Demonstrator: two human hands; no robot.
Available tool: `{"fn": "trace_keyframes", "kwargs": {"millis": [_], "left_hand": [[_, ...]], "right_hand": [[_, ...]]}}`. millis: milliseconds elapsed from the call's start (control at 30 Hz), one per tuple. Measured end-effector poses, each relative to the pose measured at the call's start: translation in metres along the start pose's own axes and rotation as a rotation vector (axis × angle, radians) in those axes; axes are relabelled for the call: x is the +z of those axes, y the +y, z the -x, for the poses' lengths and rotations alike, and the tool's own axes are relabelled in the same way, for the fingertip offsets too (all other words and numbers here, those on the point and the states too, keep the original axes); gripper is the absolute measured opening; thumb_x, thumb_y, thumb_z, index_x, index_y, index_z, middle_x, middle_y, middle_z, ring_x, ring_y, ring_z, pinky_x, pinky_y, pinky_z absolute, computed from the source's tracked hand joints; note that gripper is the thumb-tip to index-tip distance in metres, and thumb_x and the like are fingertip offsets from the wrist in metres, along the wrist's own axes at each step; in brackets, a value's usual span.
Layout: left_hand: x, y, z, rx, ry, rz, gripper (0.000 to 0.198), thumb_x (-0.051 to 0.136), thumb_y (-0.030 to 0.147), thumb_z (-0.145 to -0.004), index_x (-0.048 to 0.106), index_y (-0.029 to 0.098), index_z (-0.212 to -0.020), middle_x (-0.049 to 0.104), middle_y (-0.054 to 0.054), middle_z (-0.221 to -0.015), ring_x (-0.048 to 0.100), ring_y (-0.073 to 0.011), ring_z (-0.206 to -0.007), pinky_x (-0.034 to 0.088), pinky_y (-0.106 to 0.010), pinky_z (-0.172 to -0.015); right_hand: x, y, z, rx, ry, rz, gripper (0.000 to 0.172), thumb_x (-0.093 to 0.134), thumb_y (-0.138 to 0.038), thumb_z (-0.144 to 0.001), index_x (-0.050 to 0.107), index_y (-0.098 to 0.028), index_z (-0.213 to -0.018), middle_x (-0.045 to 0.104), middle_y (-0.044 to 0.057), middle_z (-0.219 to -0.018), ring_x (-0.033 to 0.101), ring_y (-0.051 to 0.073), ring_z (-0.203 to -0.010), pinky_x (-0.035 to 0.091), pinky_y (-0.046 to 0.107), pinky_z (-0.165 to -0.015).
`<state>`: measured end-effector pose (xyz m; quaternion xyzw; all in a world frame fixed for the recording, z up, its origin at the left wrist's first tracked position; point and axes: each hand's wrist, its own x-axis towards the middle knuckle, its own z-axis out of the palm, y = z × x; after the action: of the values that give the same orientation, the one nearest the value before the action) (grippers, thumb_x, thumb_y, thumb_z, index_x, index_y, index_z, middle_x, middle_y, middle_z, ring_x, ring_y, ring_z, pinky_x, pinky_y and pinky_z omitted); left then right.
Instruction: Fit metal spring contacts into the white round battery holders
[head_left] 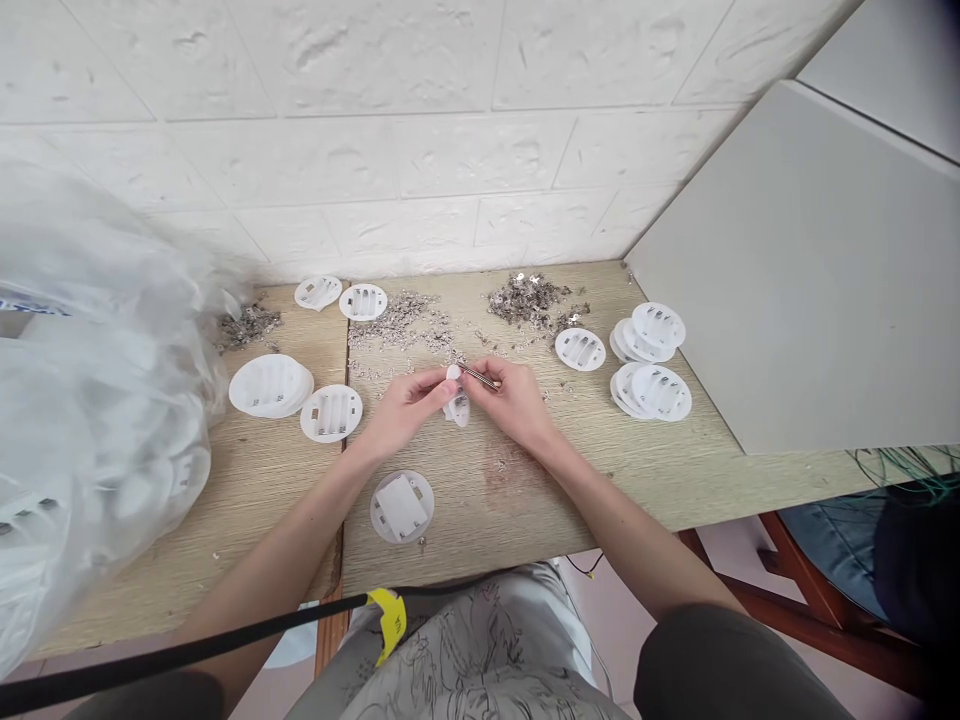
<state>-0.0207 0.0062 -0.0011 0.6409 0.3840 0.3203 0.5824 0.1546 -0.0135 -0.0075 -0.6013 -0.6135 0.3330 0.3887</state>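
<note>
Between thumb and fingers, my left hand (411,405) pinches a white round plastic battery holder (457,408), tilted on edge above the table. My right hand (511,398) grips a pair of metal tweezers (478,376), their tips close to the top of the holder. Whether the tips hold a small part is too fine to see. Below my left hand lies another white battery holder (403,508) with a square raised back. Beyond my hands are a heap of small metal contacts (529,298) and a scatter of tiny silvery parts (401,322).
Stacks of white discs stand at right (651,390) and left (270,385). A large clear plastic bag (97,420) full of white parts covers the table's left side. A white brick-patterned wall (420,150) closes the back, a grey panel (825,280) the right. A black strap (187,650) crosses below.
</note>
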Motion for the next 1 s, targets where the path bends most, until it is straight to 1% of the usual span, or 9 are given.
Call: {"fn": "trace_keyframes", "kwargs": {"millis": [167, 333, 500, 633, 733, 867, 933, 1000], "left_hand": [[0.001, 0.002, 0.0, 0.002, -0.003, 0.015, 0.049, 0.061, 0.061, -0.083, 0.075, 0.016, -0.097, 0.073, -0.006, -0.089, 0.062, -0.0194, -0.083, 0.048, -0.029, -0.079], [0.0, 0.001, 0.001, 0.009, -0.011, 0.032, 0.048, 0.061, 0.061, -0.083, 0.075, 0.017, -0.098, 0.073, -0.006, -0.091, 0.062, -0.0195, -0.085, 0.047, -0.03, -0.08], [0.001, 0.003, 0.002, 0.002, 0.001, 0.002, 0.05, 0.059, 0.062, -0.083, 0.075, 0.016, -0.096, 0.071, -0.006, -0.091, 0.06, -0.0198, -0.084, 0.046, -0.031, -0.079], [0.001, 0.004, 0.002, 0.003, -0.003, 0.001, 0.048, 0.059, 0.061, -0.084, 0.074, 0.016, -0.094, 0.07, -0.007, -0.094, 0.06, -0.0194, -0.085, 0.045, -0.03, -0.081], [0.001, 0.003, 0.002, 0.0, -0.002, 0.005, 0.046, 0.059, 0.059, -0.085, 0.073, 0.016, -0.094, 0.07, -0.006, -0.093, 0.059, -0.019, -0.085, 0.045, -0.03, -0.081], [0.001, -0.003, 0.0, -0.029, 0.046, 0.022, 0.046, 0.054, 0.059, -0.088, 0.072, 0.016, -0.09, 0.068, -0.005, -0.085, 0.059, -0.0196, -0.084, 0.046, -0.031, -0.082], [0.001, -0.007, -0.001, -0.062, 0.075, 0.067, 0.049, 0.052, 0.061, -0.089, 0.072, 0.016, -0.089, 0.068, -0.005, -0.082, 0.06, -0.0206, -0.083, 0.047, -0.033, -0.083], [0.0, -0.01, -0.002, -0.088, 0.094, 0.134, 0.051, 0.052, 0.061, -0.088, 0.073, 0.015, -0.091, 0.069, -0.006, -0.083, 0.062, -0.0219, -0.087, 0.048, -0.035, -0.086]], "right_hand": [[0.001, -0.001, 0.0, -0.002, 0.002, 0.016, 0.02, 0.058, -0.034, -0.083, 0.069, -0.017, -0.083, 0.07, 0.002, -0.075, 0.057, 0.013, -0.062, 0.04, 0.025, -0.061], [0.0, 0.0, 0.0, -0.019, 0.01, -0.002, 0.022, 0.059, -0.036, -0.082, 0.067, -0.016, -0.081, 0.069, 0.002, -0.073, 0.055, 0.013, -0.061, 0.04, 0.025, -0.061], [0.0, 0.0, 0.0, -0.023, 0.014, 0.015, 0.019, 0.059, -0.034, -0.081, 0.065, -0.017, -0.076, 0.067, 0.001, -0.069, 0.052, 0.012, -0.059, 0.039, 0.025, -0.059], [0.001, 0.001, 0.0, -0.031, 0.027, 0.03, 0.016, 0.06, -0.032, -0.08, 0.065, -0.017, -0.076, 0.065, 0.0, -0.066, 0.05, 0.011, -0.058, 0.038, 0.025, -0.059], [-0.001, 0.002, -0.001, -0.044, 0.014, 0.036, 0.019, 0.06, -0.034, -0.082, 0.066, -0.016, -0.079, 0.066, 0.001, -0.069, 0.051, 0.011, -0.059, 0.037, 0.025, -0.06], [-0.012, 0.004, -0.004, -0.135, -0.077, 0.096, 0.027, 0.056, -0.04, -0.09, 0.069, -0.016, -0.087, 0.068, 0.002, -0.074, 0.053, 0.013, -0.062, 0.037, 0.025, -0.061], [-0.018, 0.005, -0.005, -0.209, -0.11, 0.176, 0.028, 0.05, -0.036, -0.094, 0.07, -0.016, -0.089, 0.068, 0.003, -0.077, 0.055, 0.014, -0.065, 0.037, 0.026, -0.063], [-0.023, 0.007, -0.007, -0.286, -0.138, 0.257, 0.029, 0.047, -0.031, -0.097, 0.07, -0.016, -0.092, 0.068, 0.005, -0.077, 0.056, 0.016, -0.07, 0.037, 0.027, -0.066]]}}
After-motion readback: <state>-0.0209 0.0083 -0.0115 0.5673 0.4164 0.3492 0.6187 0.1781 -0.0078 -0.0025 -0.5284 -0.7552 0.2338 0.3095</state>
